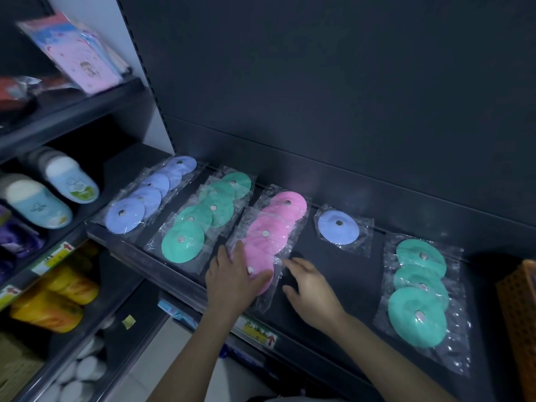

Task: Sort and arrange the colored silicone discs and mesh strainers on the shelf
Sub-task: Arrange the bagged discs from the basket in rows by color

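Observation:
On the dark shelf (342, 274) lie rows of bagged silicone discs: a blue row (148, 195) at the left, a green row (203, 216) beside it, and a pink row (272, 227) in the middle. My left hand (235, 277) lies flat on the nearest pink disc (261, 274), fingers spread over its bag. Just right of that bag, my right hand (310, 288) hovers over bare shelf with fingers relaxed, fingertips near the bag's edge. A single blue disc (338, 227) lies further right, then three green discs (417, 291). No mesh strainers are in view.
An orange perforated basket (519, 314) stands at the far right edge. The left bay holds slippers (55, 192), yellow items (58, 297) and pink packets (84, 56) on other shelves. A yellow price label (258, 332) is fixed to the shelf's front rail.

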`<state>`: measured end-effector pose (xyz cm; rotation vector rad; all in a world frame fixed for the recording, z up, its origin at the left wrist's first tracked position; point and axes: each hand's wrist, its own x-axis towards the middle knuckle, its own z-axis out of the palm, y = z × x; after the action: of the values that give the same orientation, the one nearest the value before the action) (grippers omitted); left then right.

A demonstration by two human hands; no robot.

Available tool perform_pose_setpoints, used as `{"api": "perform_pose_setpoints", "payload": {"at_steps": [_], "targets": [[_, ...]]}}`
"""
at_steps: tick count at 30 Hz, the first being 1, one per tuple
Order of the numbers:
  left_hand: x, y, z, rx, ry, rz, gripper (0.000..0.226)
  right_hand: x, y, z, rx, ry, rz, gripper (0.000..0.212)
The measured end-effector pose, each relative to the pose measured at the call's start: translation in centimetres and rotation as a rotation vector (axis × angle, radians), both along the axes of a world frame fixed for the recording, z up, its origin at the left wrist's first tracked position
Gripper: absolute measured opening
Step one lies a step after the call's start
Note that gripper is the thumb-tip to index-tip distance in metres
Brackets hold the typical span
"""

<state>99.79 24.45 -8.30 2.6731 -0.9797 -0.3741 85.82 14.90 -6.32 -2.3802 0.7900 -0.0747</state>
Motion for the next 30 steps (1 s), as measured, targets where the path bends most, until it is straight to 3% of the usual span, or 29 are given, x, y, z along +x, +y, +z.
{"api": "perform_pose_setpoints", "payload": {"at_steps": [7, 13, 18, 23, 30], "targets": [[0.6, 0.2, 0.0, 0.097, -0.081, -0.05, 0.099, 0.8, -0.1, -0.3, -0.006, -0.02, 0.024, 0.057], [0.7, -0.6, -0.4, 0.041, 0.037, -0.071, 0.104, 1.0, -0.5, -0.7, 0.016, 0.005, -0.018, 0.059], [1.4, -0.6, -0.2, -0.048, 0.032, -0.074, 0.094, 0.7, -0.7, -0.3, 0.027, -0.034, -0.051, 0.058], [1.4, -0.5, -0.2, -0.089, 0.003, -0.106, 0.097, 1.5, -1.1, -0.8, 0.152, -0.113, -0.121, 0.031], [1.2, -1.1, -0.1, 0.011, -0.006, -0.28, 0.087, 1.5, -0.6, 0.0, 0.264, -0.136, -0.143, 0.045]]}}
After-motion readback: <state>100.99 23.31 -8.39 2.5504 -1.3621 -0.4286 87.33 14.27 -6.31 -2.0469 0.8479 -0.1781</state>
